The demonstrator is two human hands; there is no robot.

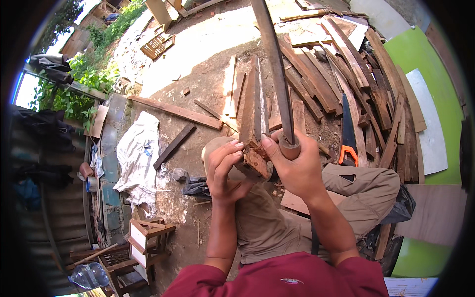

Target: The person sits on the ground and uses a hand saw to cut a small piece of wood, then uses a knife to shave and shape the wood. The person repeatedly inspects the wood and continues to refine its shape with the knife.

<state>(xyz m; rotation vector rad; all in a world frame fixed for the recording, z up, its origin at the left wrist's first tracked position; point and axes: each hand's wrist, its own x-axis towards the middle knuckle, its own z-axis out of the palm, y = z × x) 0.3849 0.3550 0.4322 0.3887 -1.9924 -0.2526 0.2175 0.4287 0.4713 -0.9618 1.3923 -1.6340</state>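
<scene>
Beam end is clasped by curled left fingers; blade handle is wrapped by right fingers; skin could be nicked if the grip slips.

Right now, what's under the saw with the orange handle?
Wooden planks show beside the saw; whatever lies directly beneath its dark blade is covered, so I can't tell.

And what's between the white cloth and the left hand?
Head view: a dark plank, a grey lump, a black bundle and, beside the left hand, a trousered knee.
</scene>
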